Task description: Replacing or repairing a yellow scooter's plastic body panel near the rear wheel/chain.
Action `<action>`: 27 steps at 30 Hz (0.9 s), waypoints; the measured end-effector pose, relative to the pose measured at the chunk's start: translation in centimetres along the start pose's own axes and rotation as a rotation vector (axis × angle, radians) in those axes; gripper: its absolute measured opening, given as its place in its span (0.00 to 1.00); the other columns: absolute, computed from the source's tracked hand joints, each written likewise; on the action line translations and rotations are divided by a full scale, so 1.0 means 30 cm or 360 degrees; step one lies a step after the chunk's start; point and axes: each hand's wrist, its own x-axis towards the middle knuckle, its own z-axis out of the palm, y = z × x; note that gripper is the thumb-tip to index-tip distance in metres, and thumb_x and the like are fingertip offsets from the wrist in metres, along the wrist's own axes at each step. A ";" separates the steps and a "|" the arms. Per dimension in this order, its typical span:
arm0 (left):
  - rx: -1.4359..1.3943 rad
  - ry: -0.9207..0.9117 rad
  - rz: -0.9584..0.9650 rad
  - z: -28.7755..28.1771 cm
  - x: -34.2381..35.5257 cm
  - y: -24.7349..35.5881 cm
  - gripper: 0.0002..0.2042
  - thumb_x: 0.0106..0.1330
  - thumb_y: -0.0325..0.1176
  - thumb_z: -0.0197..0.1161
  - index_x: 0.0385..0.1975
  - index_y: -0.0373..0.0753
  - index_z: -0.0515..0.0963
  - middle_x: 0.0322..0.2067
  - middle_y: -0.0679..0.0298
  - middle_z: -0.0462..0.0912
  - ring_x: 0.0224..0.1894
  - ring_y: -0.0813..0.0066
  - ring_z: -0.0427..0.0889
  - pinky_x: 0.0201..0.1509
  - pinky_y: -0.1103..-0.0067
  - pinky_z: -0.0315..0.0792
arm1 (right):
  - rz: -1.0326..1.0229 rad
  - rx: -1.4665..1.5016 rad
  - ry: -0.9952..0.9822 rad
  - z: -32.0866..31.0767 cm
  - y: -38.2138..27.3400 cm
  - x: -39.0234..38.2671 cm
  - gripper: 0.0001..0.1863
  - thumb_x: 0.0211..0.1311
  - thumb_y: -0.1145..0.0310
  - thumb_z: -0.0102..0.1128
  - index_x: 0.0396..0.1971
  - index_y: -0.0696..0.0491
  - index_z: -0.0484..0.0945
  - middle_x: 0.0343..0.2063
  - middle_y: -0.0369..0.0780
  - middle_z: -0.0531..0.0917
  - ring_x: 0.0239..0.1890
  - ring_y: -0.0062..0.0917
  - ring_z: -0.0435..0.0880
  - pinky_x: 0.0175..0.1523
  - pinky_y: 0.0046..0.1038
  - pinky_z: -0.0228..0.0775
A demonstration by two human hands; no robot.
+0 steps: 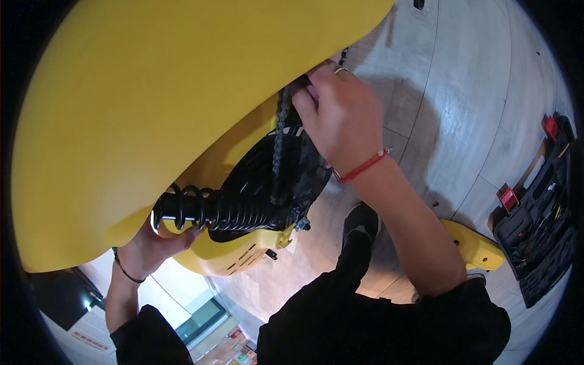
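A large smooth yellow body panel (140, 134) fills the upper left. Beneath its lower edge shows a black shock absorber (225, 210) with a coil spring. My left hand (152, 246) is below the spring, its thumb stretched along the underside; panel and spring hide the other fingers. A dark chain (280, 134) hangs beside a black curved part (249, 167) that looks like a wheel or fender. My right hand (344, 109) is at the panel's edge near the chain's upper end, fingers bent inward. Whatever its fingertips grip is hidden under the panel.
A slotted yellow cover (225, 252) sits below the spring. On the plank floor (468, 91) lie a smaller yellow piece (471, 243) and an opened black tool case (535, 237) at the right. My dark shoe (362, 222) stands near the middle.
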 end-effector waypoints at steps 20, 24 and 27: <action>-0.0310 0.0142 -0.0103 0.021 -0.001 0.026 0.32 0.40 0.30 0.76 0.46 0.31 0.66 0.35 0.58 0.76 0.37 0.69 0.79 0.45 0.77 0.73 | -0.0205 -0.0059 0.0019 -0.017 0.039 0.026 0.06 0.44 0.67 0.63 0.26 0.50 0.78 0.20 0.38 0.79 0.28 0.31 0.82 0.31 0.32 0.75; -0.0334 0.0155 -0.0038 0.027 0.008 0.014 0.32 0.40 0.30 0.76 0.46 0.31 0.66 0.35 0.58 0.75 0.35 0.69 0.78 0.43 0.78 0.74 | -0.0183 -0.0046 0.0031 -0.009 0.043 0.016 0.05 0.45 0.66 0.63 0.23 0.49 0.79 0.20 0.37 0.80 0.27 0.30 0.82 0.30 0.31 0.74; -0.0211 0.0141 0.0050 0.019 0.004 0.003 0.32 0.40 0.30 0.76 0.46 0.32 0.66 0.35 0.58 0.75 0.35 0.70 0.78 0.42 0.78 0.74 | -0.0173 0.0021 0.0135 0.004 0.051 0.016 0.04 0.45 0.66 0.62 0.21 0.48 0.79 0.19 0.37 0.80 0.26 0.30 0.82 0.30 0.31 0.74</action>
